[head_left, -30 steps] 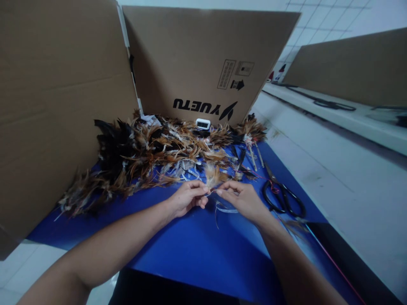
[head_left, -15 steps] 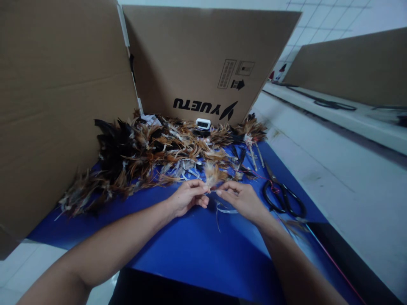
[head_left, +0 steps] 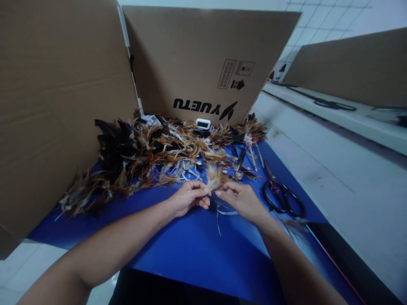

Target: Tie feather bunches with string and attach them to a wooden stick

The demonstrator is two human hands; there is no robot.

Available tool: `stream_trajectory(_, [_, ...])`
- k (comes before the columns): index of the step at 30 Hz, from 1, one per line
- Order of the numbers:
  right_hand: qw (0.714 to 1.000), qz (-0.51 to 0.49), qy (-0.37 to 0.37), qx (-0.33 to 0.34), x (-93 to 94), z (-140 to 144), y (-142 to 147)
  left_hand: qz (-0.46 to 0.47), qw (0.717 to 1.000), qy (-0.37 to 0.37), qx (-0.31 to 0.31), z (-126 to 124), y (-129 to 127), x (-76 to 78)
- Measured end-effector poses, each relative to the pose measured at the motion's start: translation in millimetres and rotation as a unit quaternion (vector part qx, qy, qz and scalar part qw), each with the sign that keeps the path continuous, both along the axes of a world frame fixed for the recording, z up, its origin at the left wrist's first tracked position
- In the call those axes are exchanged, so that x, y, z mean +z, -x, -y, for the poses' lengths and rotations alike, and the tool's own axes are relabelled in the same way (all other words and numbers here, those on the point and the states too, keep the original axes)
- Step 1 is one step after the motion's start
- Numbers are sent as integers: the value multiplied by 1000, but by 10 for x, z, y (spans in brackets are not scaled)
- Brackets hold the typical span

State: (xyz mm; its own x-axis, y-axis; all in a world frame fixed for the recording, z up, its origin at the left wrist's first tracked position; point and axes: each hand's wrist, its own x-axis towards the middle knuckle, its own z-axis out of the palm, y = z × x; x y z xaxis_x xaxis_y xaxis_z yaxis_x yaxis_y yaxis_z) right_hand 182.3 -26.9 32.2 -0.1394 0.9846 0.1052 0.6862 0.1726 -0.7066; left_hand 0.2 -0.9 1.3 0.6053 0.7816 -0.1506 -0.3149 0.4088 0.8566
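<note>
Blue tabletop (head_left: 197,250) strewn with feathers (head_left: 149,140)
The brown and black heap spreads over its far and left parts, with white strips (head_left: 191,173) at the front; to the right lie two thin sticks (head_left: 252,159), then black-handled scissors (head_left: 276,182) with tangled red thread (head_left: 275,190) at their handles.

Brand lettering (head_left: 197,106): "YUETU", black capitals, printed upside down on the rear cardboard panel (head_left: 178,51).
Brand emblem (head_left: 228,110): black leaf-like mark, beside the letter Y.
Arrow sign (head_left: 238,84): solid black, pointing right, same panel, above the emblem; adjoining small characters illegible.
Framed text block (head_left: 227,73): outlined rectangle, left of the arrow; characters too small to read.
Framed pictogram (head_left: 245,67): outlined, above the arrow; details indistinct.
White device (head_left: 202,123): dark display, reading illegible.
</note>
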Motion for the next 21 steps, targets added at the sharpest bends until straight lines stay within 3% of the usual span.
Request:
stream_trajectory(15, [1000,-3,11,3,30,9,8,-11,1000,-17,19,21,-21,39])
stream_trajectory(21, [1000,-16,11,16,103,12,-22,-41,995,-71,57,-2,-35,7])
